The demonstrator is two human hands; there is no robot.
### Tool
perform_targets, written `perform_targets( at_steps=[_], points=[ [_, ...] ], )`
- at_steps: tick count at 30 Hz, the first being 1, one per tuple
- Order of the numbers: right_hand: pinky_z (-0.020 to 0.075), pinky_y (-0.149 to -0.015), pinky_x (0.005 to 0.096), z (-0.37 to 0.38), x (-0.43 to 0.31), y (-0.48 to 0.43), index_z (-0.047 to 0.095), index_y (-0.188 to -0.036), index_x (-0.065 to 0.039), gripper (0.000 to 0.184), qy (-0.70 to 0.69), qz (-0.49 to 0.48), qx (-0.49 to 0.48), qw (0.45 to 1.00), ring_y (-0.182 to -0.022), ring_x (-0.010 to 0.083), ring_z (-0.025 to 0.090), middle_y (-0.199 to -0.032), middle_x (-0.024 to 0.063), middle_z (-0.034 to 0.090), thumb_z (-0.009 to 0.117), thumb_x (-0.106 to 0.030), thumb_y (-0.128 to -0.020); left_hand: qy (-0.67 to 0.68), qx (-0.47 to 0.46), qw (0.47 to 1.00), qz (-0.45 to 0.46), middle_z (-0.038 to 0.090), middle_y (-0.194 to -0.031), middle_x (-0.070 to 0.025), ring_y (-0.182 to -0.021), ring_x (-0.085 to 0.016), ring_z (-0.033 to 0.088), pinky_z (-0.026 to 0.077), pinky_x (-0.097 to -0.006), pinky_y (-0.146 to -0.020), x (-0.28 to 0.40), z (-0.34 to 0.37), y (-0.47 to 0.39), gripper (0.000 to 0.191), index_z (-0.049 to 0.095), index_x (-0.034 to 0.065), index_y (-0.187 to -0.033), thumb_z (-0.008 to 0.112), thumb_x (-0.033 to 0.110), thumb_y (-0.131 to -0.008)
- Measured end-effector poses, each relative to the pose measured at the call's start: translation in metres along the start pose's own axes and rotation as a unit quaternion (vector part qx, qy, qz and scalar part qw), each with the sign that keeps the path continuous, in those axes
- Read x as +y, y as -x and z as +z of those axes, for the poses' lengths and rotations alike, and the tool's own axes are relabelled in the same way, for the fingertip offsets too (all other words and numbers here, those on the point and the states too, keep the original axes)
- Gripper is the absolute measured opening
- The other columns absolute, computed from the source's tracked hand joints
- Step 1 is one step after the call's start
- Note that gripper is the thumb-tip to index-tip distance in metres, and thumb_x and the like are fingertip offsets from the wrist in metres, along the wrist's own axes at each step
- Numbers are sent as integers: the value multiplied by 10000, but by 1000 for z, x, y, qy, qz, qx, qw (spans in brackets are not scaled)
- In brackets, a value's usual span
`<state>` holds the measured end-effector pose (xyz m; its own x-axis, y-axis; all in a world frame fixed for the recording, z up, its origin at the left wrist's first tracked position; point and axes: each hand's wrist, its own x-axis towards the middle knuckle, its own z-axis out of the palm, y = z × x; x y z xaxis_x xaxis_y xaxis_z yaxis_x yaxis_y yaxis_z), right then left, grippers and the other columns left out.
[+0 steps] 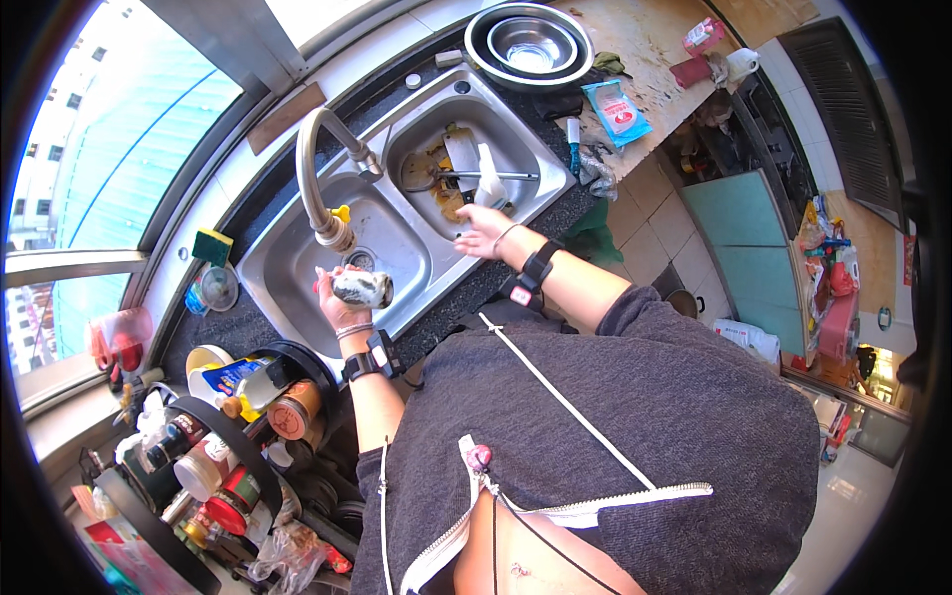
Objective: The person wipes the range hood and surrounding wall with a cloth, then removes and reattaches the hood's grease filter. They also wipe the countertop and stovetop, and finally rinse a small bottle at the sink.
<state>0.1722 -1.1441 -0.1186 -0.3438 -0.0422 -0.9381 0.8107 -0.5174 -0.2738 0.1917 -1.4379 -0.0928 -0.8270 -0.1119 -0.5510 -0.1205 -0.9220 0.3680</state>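
Note:
My left hand (336, 306) grips a small mottled white-and-dark jar (360, 289) over the left basin (297, 245) of a stainless steel double sink. The jar lies on its side, its mouth facing right. Just above it ends the spout of a curved metal faucet (305, 160); I cannot make out running water. Palm up and fingers apart, my right hand (487, 232) is at the near edge of the right basin (547, 160), holding nothing. Inside that basin are a round metal ladle or strainer (419, 172), a white bottle-like object (489, 178) and brownish-yellow scraps (448, 204).
Nested steel bowls (529, 48) and a blue-and-white packet (617, 111) are on the counter beyond the right basin. Left of the sink stand a green-yellow sponge (213, 247) and a crowded rack (256, 446) of jars. A window (134, 126) runs along the left.

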Motion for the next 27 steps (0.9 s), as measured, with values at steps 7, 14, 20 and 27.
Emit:
perform_targets(
  at_steps=[7,14,20,27],
  points=[
    [565,-777,416,101,51,68,561,-1172,-5,668,364,-172,-310,861,-1026,226,605,-1138,155,598,723,-525,-786,-59,36,997,15,460,-591,-5,-673,-232,565,476,-401,-659,-15,28,13,404,453,123,-674,592,381,-952],
    [540,-512,265,115,50,68,596,-1005,-35,443,313,40,-377,871,-626,145,627,-798,61,619,674,-452,-878,-166,-105,980,42,524,-719,-16,-700,-195,583,511,-394,-743,-13,29,16,155,538,91,-905,585,235,-934],
    [485,-451,235,117,57,60,572,-1033,-67,547,319,17,-343,883,-561,140,590,-800,48,604,539,-599,-909,-155,-113,979,-65,614,-902,-92,-874,-244,619,513,-402,-823,-17,14,17,257,551,53,-1036,587,279,-921],
    [528,-799,373,106,65,47,514,-1141,-12,471,576,-395,-168,696,-899,312,654,-986,199,647,459,-454,-990,-246,-20,968,-50,652,-954,-75,-904,-184,639,535,-356,-805,-36,8,11,327,553,84,-1081,629,350,-908]
  ],
)
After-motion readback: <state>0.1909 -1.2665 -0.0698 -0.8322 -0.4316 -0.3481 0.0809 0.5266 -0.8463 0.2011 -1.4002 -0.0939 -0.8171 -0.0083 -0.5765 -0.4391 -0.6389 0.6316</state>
